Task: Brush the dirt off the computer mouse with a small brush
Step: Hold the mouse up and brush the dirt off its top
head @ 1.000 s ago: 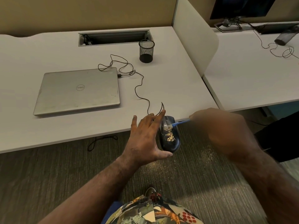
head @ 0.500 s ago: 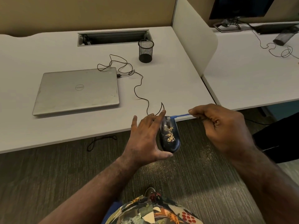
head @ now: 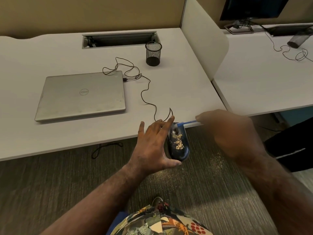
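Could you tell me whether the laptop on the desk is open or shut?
Shut: the laptop lies flat on the desk, its lid with the logo facing up.

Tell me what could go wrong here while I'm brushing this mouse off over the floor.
1. The mouse is held past the desk edge by the left hand, gripped only at its ends; a hard stroke could knock it loose.
2. Yellow dirt swept off will likely land on the carpet, where specks already lie.
3. The cable runs to the laptop; pulling the mouse farther may tug its plug.
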Demonstrator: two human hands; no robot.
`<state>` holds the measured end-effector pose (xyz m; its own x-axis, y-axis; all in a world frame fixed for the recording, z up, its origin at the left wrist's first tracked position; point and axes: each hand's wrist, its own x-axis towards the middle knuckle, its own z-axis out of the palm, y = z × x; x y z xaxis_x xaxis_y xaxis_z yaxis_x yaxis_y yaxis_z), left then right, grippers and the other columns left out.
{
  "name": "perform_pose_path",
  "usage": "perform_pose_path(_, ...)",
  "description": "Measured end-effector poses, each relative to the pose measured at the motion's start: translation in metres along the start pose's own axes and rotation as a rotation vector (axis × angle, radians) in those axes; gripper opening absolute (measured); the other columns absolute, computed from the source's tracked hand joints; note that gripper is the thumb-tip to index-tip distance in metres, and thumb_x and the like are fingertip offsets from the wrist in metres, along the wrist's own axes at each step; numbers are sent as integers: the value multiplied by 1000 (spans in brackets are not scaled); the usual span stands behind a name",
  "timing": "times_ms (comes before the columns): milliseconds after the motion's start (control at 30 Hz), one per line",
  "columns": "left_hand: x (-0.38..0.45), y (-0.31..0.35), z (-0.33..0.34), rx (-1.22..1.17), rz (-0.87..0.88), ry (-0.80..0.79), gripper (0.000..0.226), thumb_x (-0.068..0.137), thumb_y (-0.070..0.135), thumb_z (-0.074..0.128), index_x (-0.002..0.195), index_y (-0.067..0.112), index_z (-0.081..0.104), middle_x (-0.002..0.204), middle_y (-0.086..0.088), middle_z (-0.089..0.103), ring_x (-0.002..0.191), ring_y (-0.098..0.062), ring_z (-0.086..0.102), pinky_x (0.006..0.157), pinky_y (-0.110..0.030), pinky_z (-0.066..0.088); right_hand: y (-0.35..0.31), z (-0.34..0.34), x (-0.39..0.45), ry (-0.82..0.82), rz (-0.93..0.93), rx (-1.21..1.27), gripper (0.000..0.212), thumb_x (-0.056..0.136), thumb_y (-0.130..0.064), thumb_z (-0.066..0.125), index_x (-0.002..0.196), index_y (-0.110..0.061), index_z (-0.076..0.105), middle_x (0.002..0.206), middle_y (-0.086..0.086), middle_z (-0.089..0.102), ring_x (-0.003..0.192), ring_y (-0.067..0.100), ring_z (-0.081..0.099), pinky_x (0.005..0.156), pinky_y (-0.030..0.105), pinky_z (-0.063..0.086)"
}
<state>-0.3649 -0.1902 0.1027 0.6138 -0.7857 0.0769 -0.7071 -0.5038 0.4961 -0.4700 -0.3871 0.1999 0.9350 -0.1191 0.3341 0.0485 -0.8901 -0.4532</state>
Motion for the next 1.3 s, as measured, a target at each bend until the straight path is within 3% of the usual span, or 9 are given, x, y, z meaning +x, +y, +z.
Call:
perform_pose_path(133, 2, 0, -1, -3, 1, 4, 130, 57, 79, 65, 151, 34, -12, 153, -2, 26, 141, -20, 18, 116, -54, -7, -3, 1, 1, -42, 7, 0, 26, 87, -7, 56, 108, -14, 69, 101, 0, 72, 91, 13, 66, 79, 28, 56)
perform_pose_path(333, 1, -3, -2, -4, 12, 14, 130, 57, 79, 65, 153, 31, -8, 152, -2, 27, 141, -18, 18, 116, -52, -7, 4, 1, 3, 80, 40, 32, 29, 84, 8, 63, 107, -10, 71, 98, -5, 69, 97, 0, 61, 90, 7, 45)
perform_pose_path(533, 4, 0, -1, -26, 28, 21, 129, 57, 79, 65, 153, 32, -7, 152, -1, 27, 141, -18, 18, 116, -53, -6, 1, 9, 8, 33, 45, 4, 28, 85, 5, 63, 108, -8, 71, 102, 3, 72, 94, 12, 67, 87, 29, 55)
perform_pose_path(600, 3, -1, -2, -26, 19, 21, 129, 57, 79, 66, 152, 32, -8, 152, -1, 27, 141, -18, 18, 116, -54, -6, 2, 7, 6, -9, 47, 3, 28, 85, 4, 61, 107, -10, 71, 101, 2, 72, 92, 13, 67, 85, 28, 54)
perform_pose_path(800, 1, -4, -1, -12, 0, 18, 130, 56, 80, 64, 152, 32, -9, 152, -2, 28, 140, -18, 20, 116, -54, -5, 3, -2, 1, 43, 61, 5, 27, 84, 7, 63, 103, -9, 72, 96, -1, 71, 90, 3, 62, 87, 6, 46)
perform_pose_path(1000, 2, -7, -2, -21, 4, 47, 130, 55, 78, 66, 153, 31, -7, 148, -1, 31, 139, -18, 22, 116, -55, -3, 5, -4, -7, -20, 41, 16, 28, 85, -4, 56, 105, -14, 71, 98, -3, 72, 91, 9, 67, 85, 20, 52)
perform_pose_path(1300, 2, -4, -1, -28, 5, 46, 130, 56, 77, 66, 152, 33, -8, 148, 0, 31, 138, -17, 23, 116, -55, -1, 5, -8, -14, -40, -18, -10, 28, 84, -4, 57, 107, -13, 71, 101, -3, 72, 94, 9, 67, 87, 24, 53)
